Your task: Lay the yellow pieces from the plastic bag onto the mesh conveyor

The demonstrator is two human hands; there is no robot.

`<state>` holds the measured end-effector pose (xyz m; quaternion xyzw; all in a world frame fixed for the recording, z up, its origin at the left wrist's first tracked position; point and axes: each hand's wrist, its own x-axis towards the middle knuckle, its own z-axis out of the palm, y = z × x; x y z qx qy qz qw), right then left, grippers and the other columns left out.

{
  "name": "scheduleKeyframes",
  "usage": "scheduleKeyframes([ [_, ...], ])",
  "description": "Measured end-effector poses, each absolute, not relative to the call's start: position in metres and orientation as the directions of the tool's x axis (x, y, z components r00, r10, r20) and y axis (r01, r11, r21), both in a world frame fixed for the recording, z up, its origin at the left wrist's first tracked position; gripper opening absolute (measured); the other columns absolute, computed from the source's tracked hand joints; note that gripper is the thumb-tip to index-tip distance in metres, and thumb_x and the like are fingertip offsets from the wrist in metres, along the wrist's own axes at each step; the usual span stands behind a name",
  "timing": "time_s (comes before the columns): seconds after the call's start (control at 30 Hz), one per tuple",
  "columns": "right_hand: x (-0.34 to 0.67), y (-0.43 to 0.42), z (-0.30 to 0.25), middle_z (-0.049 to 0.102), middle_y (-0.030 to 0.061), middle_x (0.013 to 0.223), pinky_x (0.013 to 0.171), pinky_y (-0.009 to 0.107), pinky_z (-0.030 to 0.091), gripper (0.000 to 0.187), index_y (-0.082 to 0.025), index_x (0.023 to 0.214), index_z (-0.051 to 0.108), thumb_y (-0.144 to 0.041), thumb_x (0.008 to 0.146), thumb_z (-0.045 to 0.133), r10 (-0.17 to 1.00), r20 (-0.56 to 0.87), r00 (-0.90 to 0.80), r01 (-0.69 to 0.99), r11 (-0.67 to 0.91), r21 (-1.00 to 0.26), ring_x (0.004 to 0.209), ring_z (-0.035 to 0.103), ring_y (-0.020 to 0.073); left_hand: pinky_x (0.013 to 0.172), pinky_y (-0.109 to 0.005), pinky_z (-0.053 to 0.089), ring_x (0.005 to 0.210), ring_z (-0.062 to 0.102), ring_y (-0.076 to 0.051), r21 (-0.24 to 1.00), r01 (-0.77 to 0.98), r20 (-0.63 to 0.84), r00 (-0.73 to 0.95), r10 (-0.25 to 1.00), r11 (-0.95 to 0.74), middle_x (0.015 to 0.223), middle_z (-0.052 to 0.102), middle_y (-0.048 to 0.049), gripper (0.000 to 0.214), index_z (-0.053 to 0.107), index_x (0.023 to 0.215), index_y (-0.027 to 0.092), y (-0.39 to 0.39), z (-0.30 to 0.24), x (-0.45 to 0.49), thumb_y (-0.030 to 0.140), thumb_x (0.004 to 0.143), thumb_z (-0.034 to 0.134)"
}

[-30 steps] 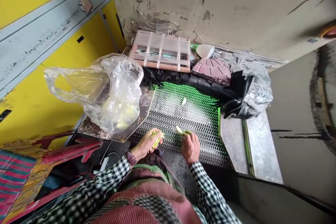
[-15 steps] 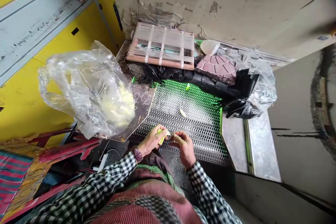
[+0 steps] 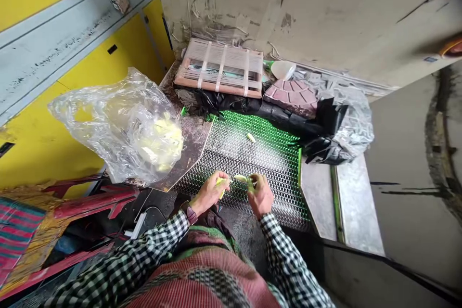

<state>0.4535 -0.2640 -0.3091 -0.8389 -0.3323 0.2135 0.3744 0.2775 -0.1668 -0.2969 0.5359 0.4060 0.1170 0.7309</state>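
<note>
My left hand [image 3: 208, 193] grips a yellow-green piece of fruit or vegetable [image 3: 221, 186], partly hidden by my fingers. My right hand [image 3: 260, 196] pinches a pale green strip [image 3: 240, 178] whose far end points toward my left hand. The two hands are close together but apart, above a wire mesh sheet [image 3: 249, 166] with a green edge. A small pale piece [image 3: 251, 137] lies on the mesh beyond them. A wristwatch [image 3: 189, 212] sits on my left wrist, and checked sleeves cover both forearms.
A clear plastic bag [image 3: 122, 130] holding yellowish pieces rests on a dark board [image 3: 191, 147] left of the mesh. Behind stand a strapped slatted frame [image 3: 218, 68], black plastic [image 3: 252, 114] and a pink tile piece [image 3: 290, 97]. A yellow panel [image 3: 90, 154] rises left.
My hands have moved slightly apart since the half-second-ago frame, and the pale strip now shows between them. The plastic bag has shifted a little, and the whole view sways slightly.
</note>
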Motion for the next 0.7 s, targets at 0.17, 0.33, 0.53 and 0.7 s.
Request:
scheduleKeyframes([
  [0.17, 0.443, -0.268, -0.293, 0.061, 0.0012, 0.074, 0.057, 0.028, 0.040, 0.044, -0.020, 0.085, 0.068, -0.064, 0.083, 0.070, 0.832, -0.414, 0.369, -0.057, -0.424, -0.904, 0.065, 0.051, 0.0162, 0.066, -0.026, 0.044, 0.070, 0.055, -0.014, 0.926, 0.375, -0.307, 0.701, 0.643, 0.034, 0.090, 0.064, -0.0029, 0.030, 0.057, 0.119, 0.018, -0.177, -0.282, 0.288, 0.037, 0.096, 0.060],
  [0.33, 0.450, -0.268, -0.306, 0.062, 0.0010, 0.079, 0.058, 0.028, 0.044, 0.042, -0.020, 0.087, 0.062, -0.058, 0.077, 0.076, 0.767, -0.471, 0.436, -0.253, -0.398, -0.882, 0.067, 0.054, 0.0163, 0.060, -0.025, 0.043, 0.064, 0.054, -0.013, 0.924, 0.357, -0.354, 0.656, 0.667, 0.139, 0.088, 0.065, -0.0020, 0.038, 0.053, 0.124, 0.017, -0.179, -0.291, 0.291, 0.040, 0.095, 0.062],
  [0.53, 0.470, -0.267, -0.315, 0.064, 0.0120, 0.107, 0.060, 0.030, 0.036, 0.030, -0.016, 0.105, 0.065, -0.038, 0.096, 0.047, 0.830, -0.048, 0.555, 0.630, -0.457, -0.628, 0.076, 0.054, 0.0186, 0.041, -0.020, 0.034, 0.050, 0.045, -0.009, 0.827, 0.159, -0.520, 0.583, 0.624, 0.540, 0.081, 0.063, 0.0011, 0.036, 0.050, 0.104, 0.020, -0.182, -0.305, 0.289, 0.053, 0.095, 0.061],
  [0.7, 0.440, -0.276, -0.287, 0.070, 0.0091, 0.105, 0.065, 0.031, 0.046, 0.038, -0.017, 0.109, 0.065, -0.050, 0.102, 0.047, 0.893, -0.243, 0.379, 0.429, -0.402, -0.809, 0.078, 0.061, 0.0191, 0.045, -0.020, 0.036, 0.062, 0.054, -0.011, 0.771, 0.109, -0.599, 0.458, 0.656, 0.628, 0.088, 0.063, -0.0024, 0.027, 0.057, 0.096, 0.019, -0.188, -0.302, 0.301, 0.045, 0.091, 0.062],
])
